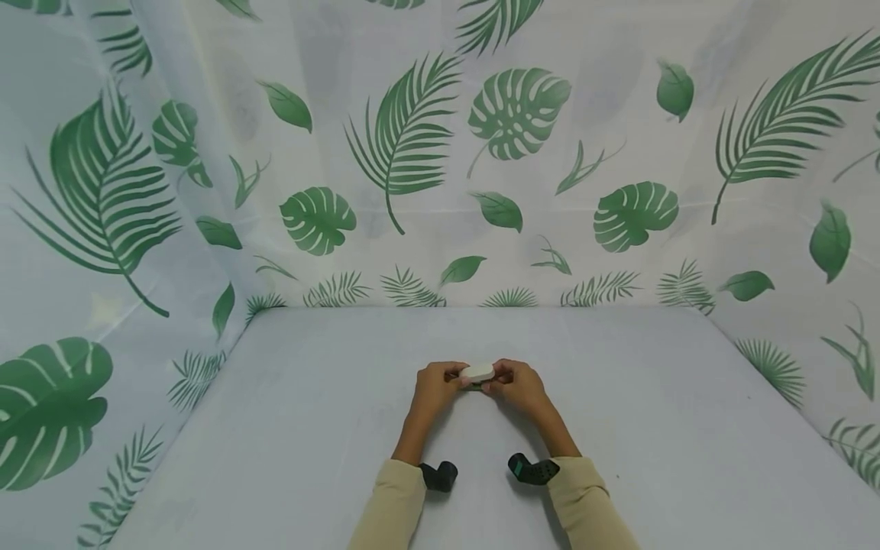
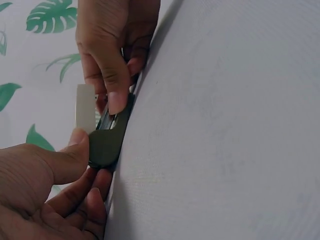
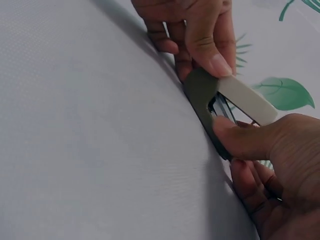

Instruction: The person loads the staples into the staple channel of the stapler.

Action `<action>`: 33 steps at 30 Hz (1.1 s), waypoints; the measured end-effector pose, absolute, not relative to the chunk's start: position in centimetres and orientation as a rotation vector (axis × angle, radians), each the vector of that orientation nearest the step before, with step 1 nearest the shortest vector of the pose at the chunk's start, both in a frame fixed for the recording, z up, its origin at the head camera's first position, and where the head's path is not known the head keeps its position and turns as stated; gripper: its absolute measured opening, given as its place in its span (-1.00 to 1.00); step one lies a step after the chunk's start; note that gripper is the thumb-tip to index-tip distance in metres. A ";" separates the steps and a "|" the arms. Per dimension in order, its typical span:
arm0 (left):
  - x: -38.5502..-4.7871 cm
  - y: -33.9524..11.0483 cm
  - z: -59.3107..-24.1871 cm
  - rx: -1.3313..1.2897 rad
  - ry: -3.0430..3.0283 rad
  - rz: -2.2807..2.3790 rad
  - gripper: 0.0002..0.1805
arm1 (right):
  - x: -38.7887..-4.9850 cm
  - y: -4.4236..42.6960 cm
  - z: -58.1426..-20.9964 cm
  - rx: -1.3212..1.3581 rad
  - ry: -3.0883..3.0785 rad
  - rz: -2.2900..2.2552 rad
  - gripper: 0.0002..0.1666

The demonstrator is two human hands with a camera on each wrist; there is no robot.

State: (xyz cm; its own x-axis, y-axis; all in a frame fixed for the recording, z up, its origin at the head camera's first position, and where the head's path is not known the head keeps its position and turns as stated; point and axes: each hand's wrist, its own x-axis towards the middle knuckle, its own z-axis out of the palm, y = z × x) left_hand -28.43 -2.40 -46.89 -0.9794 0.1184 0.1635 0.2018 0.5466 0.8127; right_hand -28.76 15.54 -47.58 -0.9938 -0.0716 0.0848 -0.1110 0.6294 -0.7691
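Observation:
Between both hands is a small stapler with a cream top arm and a dark green base. Its top arm is tilted up from the base, and metal parts show in the gap. My left hand grips the rounded hinge end, the thumb pressing where top and base meet. At the other end my right hand pinches the base, its thumb on the inner part under the raised arm. Some fingertips of both hands are hidden behind the stapler.
A white-covered table lies under the hands. Walls of white cloth with green leaf prints rise along its back and sides. Each wrist wears a dark camera mount, one on the left and one on the right.

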 end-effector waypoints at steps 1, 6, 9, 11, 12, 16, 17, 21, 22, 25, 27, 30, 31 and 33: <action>-28.4 -2.4 -46.9 -0.282 -2.680 -1.430 -0.77 | -28.8 15.6 -47.5 0.168 -2.807 1.329 -0.74; -28.6 -2.6 -47.2 -0.286 -2.677 -1.428 -0.77 | -28.8 15.5 -47.2 0.200 -2.853 1.387 -0.59; -28.6 -2.6 -47.4 -0.291 -2.671 -1.434 -0.76 | -29.0 15.3 -47.2 0.136 -2.851 1.370 -0.46; -28.7 -2.6 -47.4 -0.296 -2.664 -1.441 -0.76 | -29.0 15.1 -47.3 0.069 -2.852 1.349 -0.43; -28.7 -2.6 -47.4 -0.297 -2.661 -1.447 -0.76 | -29.1 15.0 -47.3 0.044 -2.854 1.341 -0.43; -28.7 -2.5 -47.4 -0.307 -2.651 -1.434 -0.77 | -29.1 14.7 -47.2 -0.027 -2.843 1.385 -0.49; -28.7 -2.5 -47.4 -0.307 -2.651 -1.429 -0.77 | -29.2 14.7 -47.2 -0.037 -2.828 1.431 -0.51; -28.8 -2.5 -47.2 -0.310 -2.654 -1.426 -0.78 | -29.3 14.8 -47.4 -0.071 -2.747 1.696 -0.53; -28.8 -2.5 -47.2 -0.306 -2.659 -1.424 -0.78 | -29.3 14.8 -47.4 -0.076 -2.719 1.773 -0.53; -28.8 -2.5 -47.2 -0.298 -2.663 -1.426 -0.78 | -29.3 14.9 -47.3 -0.055 -2.662 1.931 -0.52; -28.7 -2.5 -47.2 -0.303 -2.661 -1.429 -0.78 | -29.3 14.9 -47.3 -0.056 -2.630 1.998 -0.52; -28.6 -2.5 -47.1 -0.318 -2.652 -1.427 -0.78 | -29.3 14.9 -47.1 -0.049 -2.599 2.061 -0.53; -28.6 -2.4 -47.2 -0.321 -2.650 -1.424 -0.78 | -29.3 14.9 -47.1 -0.046 -2.590 2.076 -0.53; -28.6 -2.4 -47.2 -0.325 -2.646 -1.420 -0.77 | -29.2 15.0 -47.0 -0.043 -2.567 2.113 -0.55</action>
State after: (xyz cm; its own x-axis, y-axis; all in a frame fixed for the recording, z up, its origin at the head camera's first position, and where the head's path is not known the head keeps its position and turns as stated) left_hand -28.56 -2.40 -47.16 -0.9696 0.1312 0.2064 0.2445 0.5363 0.8078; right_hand -29.24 14.96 -46.98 -0.9830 -0.0959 -0.1566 0.1353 0.1988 -0.9707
